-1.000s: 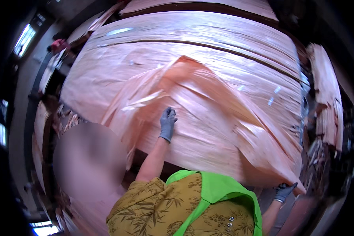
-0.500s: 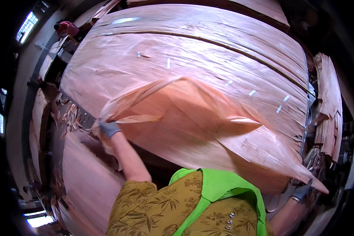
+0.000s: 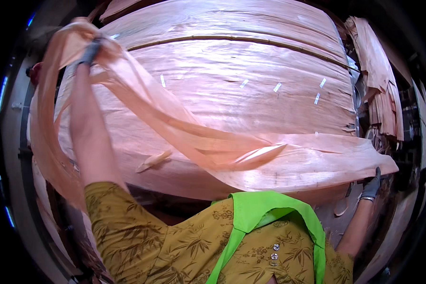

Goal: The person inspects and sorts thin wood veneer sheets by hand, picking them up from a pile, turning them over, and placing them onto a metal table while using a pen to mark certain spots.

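Observation:
A long, thin, pinkish wood veneer sheet hangs in folds between my two hands, both in grey gloves. My left hand is raised at the far left, closed on a bunched part of the sheet, which loops down beside my forearm. At the near right, my right hand grips the sheet's right end, its thumb showing and most fingers hidden beneath. Under the sheet spreads a broad veneer-covered surface with several small white tape pieces. On its near left part lies a small veneer scrap.
A long, thin, dark strip runs across the far part of the surface. Stacked veneer sheets with ragged ends stand at the right. At the left rim, partly behind the held sheet, a person in red shows.
My left hand has swung up and away to the far left, drawing its end of the veneer sheet along. My right hand has risen slightly, still on the right end. The scrap has come into view.

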The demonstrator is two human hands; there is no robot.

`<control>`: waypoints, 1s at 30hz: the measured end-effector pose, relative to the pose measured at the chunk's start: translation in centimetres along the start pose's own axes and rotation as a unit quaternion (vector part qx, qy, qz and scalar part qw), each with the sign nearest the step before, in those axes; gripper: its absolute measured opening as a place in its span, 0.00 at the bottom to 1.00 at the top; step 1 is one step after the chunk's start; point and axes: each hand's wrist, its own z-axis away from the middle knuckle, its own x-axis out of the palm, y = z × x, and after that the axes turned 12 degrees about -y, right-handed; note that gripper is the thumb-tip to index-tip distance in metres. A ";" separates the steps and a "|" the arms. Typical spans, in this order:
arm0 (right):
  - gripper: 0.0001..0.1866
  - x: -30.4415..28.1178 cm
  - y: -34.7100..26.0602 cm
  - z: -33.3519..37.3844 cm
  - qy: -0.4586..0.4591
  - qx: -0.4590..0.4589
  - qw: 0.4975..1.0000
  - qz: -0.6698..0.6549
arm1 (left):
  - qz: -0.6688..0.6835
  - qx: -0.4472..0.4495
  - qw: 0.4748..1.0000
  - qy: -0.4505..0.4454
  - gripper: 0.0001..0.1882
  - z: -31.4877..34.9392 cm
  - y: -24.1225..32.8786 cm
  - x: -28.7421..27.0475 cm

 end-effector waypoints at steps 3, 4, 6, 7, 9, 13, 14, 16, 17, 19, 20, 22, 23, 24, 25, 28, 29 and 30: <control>0.29 2.0 0.1 1.0 -0.027 0.012 1.000 -0.001 | -0.024 0.071 0.984 -0.160 0.38 0.3 6.4 8.8; 0.30 1.8 -0.5 2.9 -0.029 0.014 0.999 0.001 | 0.012 0.093 0.973 -0.209 0.38 1.7 11.8 11.5; 0.31 2.1 -1.2 3.9 -0.038 0.036 0.999 0.002 | 0.187 0.188 0.935 -0.235 0.35 6.7 16.3 13.6; 0.30 2.3 -1.8 4.2 -0.052 0.053 0.997 -0.005 | 0.290 0.220 0.906 -0.217 0.33 9.4 17.1 13.6; 0.30 -0.8 -2.0 4.5 -0.077 0.094 0.992 -0.036 | 0.523 0.190 0.808 -0.192 0.30 14.3 20.3 13.2; 0.31 5.3 -2.5 9.1 -0.054 0.072 0.992 -0.087 | 0.614 -0.022 0.786 0.062 0.27 23.4 19.0 13.5; 0.32 8.0 -4.4 11.0 -0.080 0.124 0.984 -0.095 | 0.520 -0.051 0.850 0.062 0.27 25.5 16.7 14.9; 0.34 7.6 -4.5 11.3 -0.063 0.078 0.994 -0.047 | 0.456 0.034 0.889 0.008 0.36 30.2 16.1 15.6; 0.33 6.9 -4.5 10.9 -0.104 0.056 0.992 -0.037 | 0.493 0.030 0.868 -0.040 0.37 31.4 16.9 13.2; 0.33 11.6 -4.6 12.7 -0.104 -0.041 0.993 0.043 | 0.298 0.102 0.949 0.006 0.31 33.2 16.2 14.0; 0.33 8.5 -3.6 12.6 -0.063 -0.052 0.997 0.008 | 0.277 0.157 0.948 -0.002 0.30 32.7 16.9 12.9; 0.34 2.2 -0.5 11.0 -0.005 -0.069 0.995 -0.065 | 0.205 0.236 0.950 -0.013 0.25 31.8 18.9 11.9; 0.34 1.1 0.7 11.2 0.001 -0.057 0.995 -0.082 | 0.194 0.272 0.942 -0.049 0.18 30.6 19.1 11.3; 0.34 0.7 2.0 11.8 0.002 -0.046 0.994 -0.100 | 0.206 0.300 0.931 -0.010 0.14 29.3 19.2 11.4; 0.34 0.2 2.9 12.4 0.004 -0.035 0.992 -0.117 | 0.179 0.299 0.937 -0.009 0.14 28.1 19.1 11.2; 0.35 -3.0 6.4 13.7 0.025 0.002 0.980 -0.196 | 0.146 0.306 0.940 0.026 0.16 23.3 19.7 9.4; 0.34 -2.6 7.4 14.4 0.041 -0.016 0.976 -0.211 | 0.124 0.312 0.941 0.026 0.17 21.7 19.8 8.3; 0.32 -2.8 8.2 14.9 0.042 -0.017 0.975 -0.219 | 0.101 0.305 0.946 0.044 0.16 20.2 19.4 7.2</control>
